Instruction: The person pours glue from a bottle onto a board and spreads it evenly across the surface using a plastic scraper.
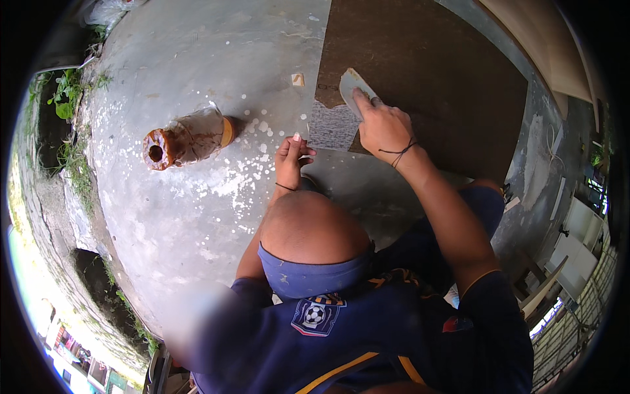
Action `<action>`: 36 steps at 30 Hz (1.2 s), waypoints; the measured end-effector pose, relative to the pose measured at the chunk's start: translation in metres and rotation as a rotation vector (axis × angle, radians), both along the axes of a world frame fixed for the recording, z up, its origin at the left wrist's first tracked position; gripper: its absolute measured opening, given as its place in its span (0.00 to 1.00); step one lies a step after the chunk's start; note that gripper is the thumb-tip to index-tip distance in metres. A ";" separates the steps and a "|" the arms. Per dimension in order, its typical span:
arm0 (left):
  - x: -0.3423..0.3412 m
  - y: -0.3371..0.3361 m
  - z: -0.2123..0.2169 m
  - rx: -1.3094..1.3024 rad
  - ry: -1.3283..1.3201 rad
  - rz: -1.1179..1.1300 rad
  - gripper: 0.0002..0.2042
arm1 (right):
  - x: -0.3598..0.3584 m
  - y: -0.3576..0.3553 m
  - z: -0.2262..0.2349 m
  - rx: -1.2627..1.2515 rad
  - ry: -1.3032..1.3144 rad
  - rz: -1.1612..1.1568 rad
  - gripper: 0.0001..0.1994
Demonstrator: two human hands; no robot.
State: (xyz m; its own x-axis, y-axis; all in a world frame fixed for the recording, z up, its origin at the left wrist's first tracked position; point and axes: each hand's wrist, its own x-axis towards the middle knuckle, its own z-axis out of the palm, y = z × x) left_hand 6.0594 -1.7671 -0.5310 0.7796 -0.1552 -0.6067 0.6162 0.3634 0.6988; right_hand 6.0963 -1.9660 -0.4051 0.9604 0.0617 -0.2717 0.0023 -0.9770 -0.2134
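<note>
Head view: our right hand (384,125) presses a flat scraper blade (353,84) onto the brown board (433,72) at its peeling corner; our left hand (291,159), loosely curled and holding nothing, rests beside the grey patch (331,128). We judge the blade could slip and gouge the board. A glue-crusted bottle (187,141) lies well apart on the concrete floor (184,59).

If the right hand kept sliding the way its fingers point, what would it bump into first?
The right hand already presses a flat pale scraper onto the brown board. It points up-left, so it would probably run off the board's edge onto the bare concrete floor; nothing else shows there.
</note>
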 end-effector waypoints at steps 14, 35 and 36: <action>0.082 0.041 0.028 0.313 -0.238 -0.128 0.21 | -0.051 0.080 -0.017 0.016 -0.056 0.330 0.24; 0.139 -0.064 0.077 0.860 -0.774 -0.584 0.23 | -0.050 -0.054 0.099 0.479 0.128 0.157 0.29; 0.137 -0.066 0.078 0.874 -0.793 -0.577 0.23 | -0.045 -0.070 0.116 0.492 0.121 0.079 0.27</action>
State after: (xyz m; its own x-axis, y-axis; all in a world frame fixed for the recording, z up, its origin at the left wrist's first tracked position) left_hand 6.1968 -1.8332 -0.4531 0.9225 -0.3761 -0.0872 -0.1546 -0.5669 0.8092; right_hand 6.0508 -2.0356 -0.2892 0.9112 0.2814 -0.3008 0.0191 -0.7583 -0.6516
